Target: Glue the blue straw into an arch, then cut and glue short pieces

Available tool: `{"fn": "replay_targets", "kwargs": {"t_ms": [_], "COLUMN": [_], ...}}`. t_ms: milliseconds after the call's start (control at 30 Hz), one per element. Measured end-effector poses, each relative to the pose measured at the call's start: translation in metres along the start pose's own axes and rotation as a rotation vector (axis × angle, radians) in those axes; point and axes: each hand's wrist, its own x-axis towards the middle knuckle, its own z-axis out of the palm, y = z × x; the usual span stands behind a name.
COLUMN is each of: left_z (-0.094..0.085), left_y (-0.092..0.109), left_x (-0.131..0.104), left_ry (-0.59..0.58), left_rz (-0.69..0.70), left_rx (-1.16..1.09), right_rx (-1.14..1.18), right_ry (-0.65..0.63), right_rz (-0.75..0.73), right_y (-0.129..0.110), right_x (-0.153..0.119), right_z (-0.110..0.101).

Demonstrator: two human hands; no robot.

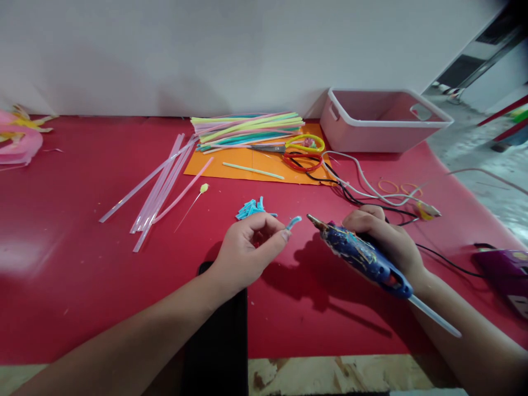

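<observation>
Between the thumb and forefinger of my left hand (251, 247) is a short blue piece of pipe cleaner (294, 222), its free end pointing right. My right hand (383, 236) grips a blue hot glue gun (363, 253) streaked with dried glue. The gun's metal nozzle points left, a small gap away from the blue piece. A clear glue stick (435, 315) sticks out of the gun's back end. Just beyond my left hand lies a small pile of cut blue pieces (251, 208) on the red tabletop (82, 275).
Pipe cleaners (247, 129) and yellow-and-red-handled scissors (305, 151) lie on an orange sheet (214, 168). Glue sticks (160, 190) and a yellow-tipped wire (203, 188) are at left. A pink bin (371, 135), tangled cables (367, 190) and a purple box (501, 275) stand right; a black object (218, 341) sits in front.
</observation>
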Motion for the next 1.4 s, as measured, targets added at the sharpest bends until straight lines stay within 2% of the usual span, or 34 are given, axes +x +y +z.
{"fn": "replay_targets", "kwargs": {"t_ms": [300, 667, 967, 1400], "left_z": [-0.0011, -0.0004, -0.0015, -0.0014], "left_y": [-0.0011, -0.0013, -0.0055, -0.0034], "left_x": [0.0009, -0.0008, -0.0027, -0.0021], "left_ry": [-0.017, -0.019, -0.002, -0.015], "left_rz": [0.018, 0.045, 0.132, 0.108], "left_rx": [0.012, 0.003, 0.114, 0.093], "right_rx": [-0.037, -0.045, -0.097, -0.107], "right_ry": [-0.161, -0.127, -0.123, -0.099], "right_rz": [-0.047, -0.028, -0.04, -0.04], "right_y": [-0.002, -0.0027, -0.0012, 0.0009], "right_x": [0.0038, 0.0037, 0.0048, 0.0034], "right_z": [0.0028, 0.0022, 0.0015, 0.0012]}}
